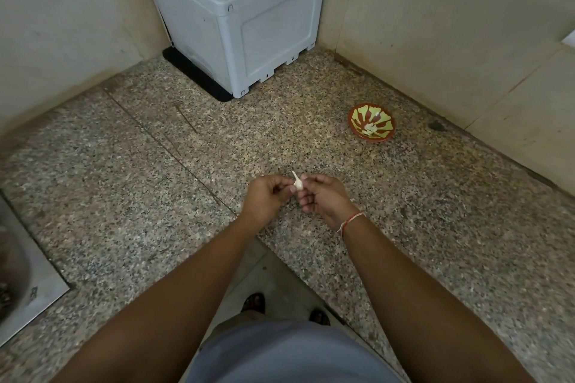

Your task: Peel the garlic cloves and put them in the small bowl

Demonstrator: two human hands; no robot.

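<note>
Several pale peeled cloves already lie in the small bowl, which sits far right on the speckled stone surface, well apart from the hands. One garlic clove is held between both hands near the middle: the left hand and right hand each have a pinching grip on it, its papery tip sticking up. I judge the peeling under way on this clove; whether more cloves remain cannot be seen.
</note>
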